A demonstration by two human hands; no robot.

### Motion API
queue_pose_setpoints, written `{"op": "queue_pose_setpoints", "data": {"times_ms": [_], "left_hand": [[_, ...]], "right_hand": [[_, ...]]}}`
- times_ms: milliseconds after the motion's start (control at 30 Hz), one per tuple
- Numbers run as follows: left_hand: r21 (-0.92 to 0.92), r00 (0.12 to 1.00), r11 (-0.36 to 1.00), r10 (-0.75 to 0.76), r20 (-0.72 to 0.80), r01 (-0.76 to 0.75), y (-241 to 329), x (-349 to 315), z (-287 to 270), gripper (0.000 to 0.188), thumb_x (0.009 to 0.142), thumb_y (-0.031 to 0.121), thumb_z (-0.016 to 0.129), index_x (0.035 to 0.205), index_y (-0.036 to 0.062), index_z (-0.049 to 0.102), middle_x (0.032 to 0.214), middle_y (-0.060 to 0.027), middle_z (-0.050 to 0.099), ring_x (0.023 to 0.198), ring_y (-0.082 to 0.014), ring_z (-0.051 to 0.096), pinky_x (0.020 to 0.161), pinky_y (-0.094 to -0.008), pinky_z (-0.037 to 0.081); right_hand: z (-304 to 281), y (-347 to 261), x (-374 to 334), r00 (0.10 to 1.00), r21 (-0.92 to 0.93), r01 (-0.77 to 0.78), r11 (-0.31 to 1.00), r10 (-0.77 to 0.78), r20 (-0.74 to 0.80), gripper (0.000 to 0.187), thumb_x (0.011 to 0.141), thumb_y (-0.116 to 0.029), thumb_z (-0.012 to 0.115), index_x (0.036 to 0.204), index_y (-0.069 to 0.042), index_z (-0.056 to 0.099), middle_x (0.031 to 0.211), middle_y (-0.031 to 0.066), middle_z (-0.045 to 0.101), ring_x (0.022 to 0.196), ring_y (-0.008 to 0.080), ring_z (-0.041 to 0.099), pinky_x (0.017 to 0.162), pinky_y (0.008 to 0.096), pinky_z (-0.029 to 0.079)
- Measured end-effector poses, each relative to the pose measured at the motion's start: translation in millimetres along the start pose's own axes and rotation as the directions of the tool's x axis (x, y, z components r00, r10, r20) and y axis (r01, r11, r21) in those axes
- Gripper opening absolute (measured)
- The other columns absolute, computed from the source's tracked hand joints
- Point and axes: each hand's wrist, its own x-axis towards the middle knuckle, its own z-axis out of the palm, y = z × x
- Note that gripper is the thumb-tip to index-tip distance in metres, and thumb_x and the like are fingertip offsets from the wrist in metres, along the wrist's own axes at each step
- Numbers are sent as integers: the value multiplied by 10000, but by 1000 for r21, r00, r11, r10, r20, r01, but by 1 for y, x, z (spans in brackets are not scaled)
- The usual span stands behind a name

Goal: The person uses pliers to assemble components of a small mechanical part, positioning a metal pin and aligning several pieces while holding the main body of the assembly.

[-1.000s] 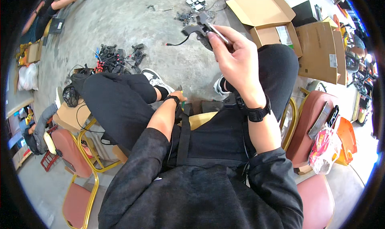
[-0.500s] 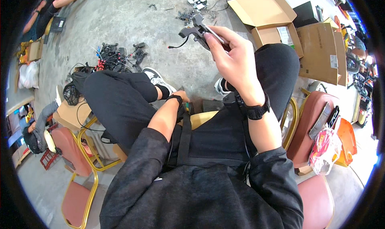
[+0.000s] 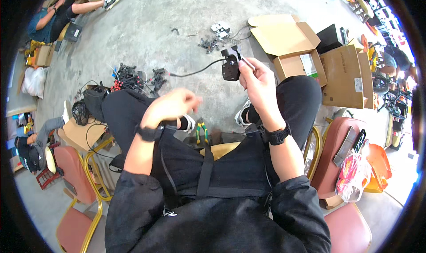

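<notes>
My right hand [image 3: 259, 79] pinches a black plastic device [image 3: 230, 68] by a flat plate on its right side. The device has an upright arm on top. A dark cable [image 3: 199, 70] reaches left from it and ends in a small red-tipped plug. My left hand [image 3: 173, 105] hangs in front of my left knee, fingers loosely bent and a little blurred, with no object visible in them. Below and right of it, pliers [image 3: 202, 133] with green and yellow handles rest between my legs.
A pile of black parts and wires [image 3: 128, 79] lies on the floor beyond my left knee. Farther off are small metal parts [image 3: 220, 30]. An open cardboard box [image 3: 284, 35] and another carton [image 3: 344, 75] stand right. Another person [image 3: 57, 15] sits far left.
My left hand has come up and left from between my legs, and the pliers there now show. My right hand has lowered and turned the device, its cable now stretching left.
</notes>
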Motion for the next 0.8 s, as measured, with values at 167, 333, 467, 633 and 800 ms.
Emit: {"op": "queue_pose_setpoints", "data": {"times_ms": [167, 333, 467, 633, 800], "left_hand": [[-316, 794, 763, 396, -462, -564, 5, -21, 23, 119, 892, 93, 559, 852, -2, 618, 736, -54, 612, 661, -111, 576, 620, -257, 465], [326, 301, 657, 655, -693, -680, 21, -7, 27, 204, 787, 15, 655, 981, 36, 597, 828, -89, 607, 692, -215, 598, 629, -289, 473], [407, 304, 674, 681, -667, -617, 11, -9, 25, 333, 742, 42, 722, 1048, 52, 591, 851, -86, 607, 729, -235, 614, 637, -317, 489], [466, 249, 677, 683, -687, -570, 12, -9, 23, 300, 774, 13, 687, 1060, 52, 609, 859, -94, 602, 714, -248, 620, 605, -322, 499], [459, 252, 682, 676, -692, -569, 15, -10, 24, 272, 780, 7, 678, 1041, 48, 615, 843, -93, 595, 714, -246, 617, 601, -329, 497]], "right_hand": [[7, 4, -3, 985, 60, -118, 991, 109, 135, 133, 904, -110, 564, 936, 17, 589, 601, -53, 480, 511, 11, 377, 455, 195, 273], [19, 2, -9, 976, -58, -138, 989, 146, 163, 158, 896, -138, 574, 903, 19, 590, 599, -54, 481, 517, 15, 389, 459, 199, 283], [27, 14, -10, 949, -114, -180, 977, 204, 242, 205, 893, -169, 579, 915, 34, 592, 598, -42, 495, 515, 24, 402, 463, 204, 309], [33, 16, -10, 947, -110, -178, 978, 200, 249, 209, 895, -178, 574, 920, 28, 600, 578, -33, 496, 508, 28, 408, 460, 210, 316], [32, 17, -10, 956, -199, -120, 973, 167, 240, 214, 893, -183, 575, 921, 28, 602, 582, -22, 517, 512, 29, 425, 450, 218, 320]]}}
